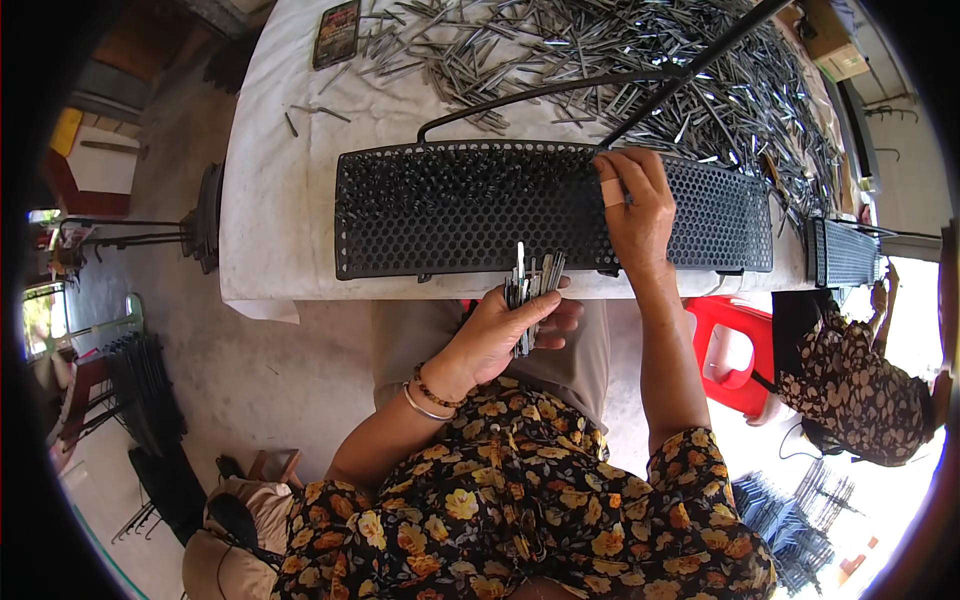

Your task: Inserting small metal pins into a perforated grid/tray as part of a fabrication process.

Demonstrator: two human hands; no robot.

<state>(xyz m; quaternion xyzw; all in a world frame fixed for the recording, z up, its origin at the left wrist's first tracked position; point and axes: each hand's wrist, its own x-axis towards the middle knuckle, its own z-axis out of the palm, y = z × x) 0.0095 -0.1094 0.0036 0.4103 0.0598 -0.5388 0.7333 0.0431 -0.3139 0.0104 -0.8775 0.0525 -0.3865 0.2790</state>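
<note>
A long black perforated rack (470, 245) lies along the near edge of the table. Many of the holes in its far left part have dark metal strips (420, 180) in them; the near rows and right part show bare holes. Below the rack's near edge, my left hand (485, 335) is closed around a bundle of thin grey metal strips (522, 288), one sticking up above the others. My right hand (642, 215), with a tan bandage on one finger, is over the rack's far edge right of centre. Its fingers are bent together, and whatever they hold is hidden.
A large heap of loose metal strips (600, 50) covers the far table. Black rods (540, 90) rise from the rack. A small dark box (337, 35) lies far left. At right are a red stool (728, 350) and another person (860, 385) beside a second rack (850, 255).
</note>
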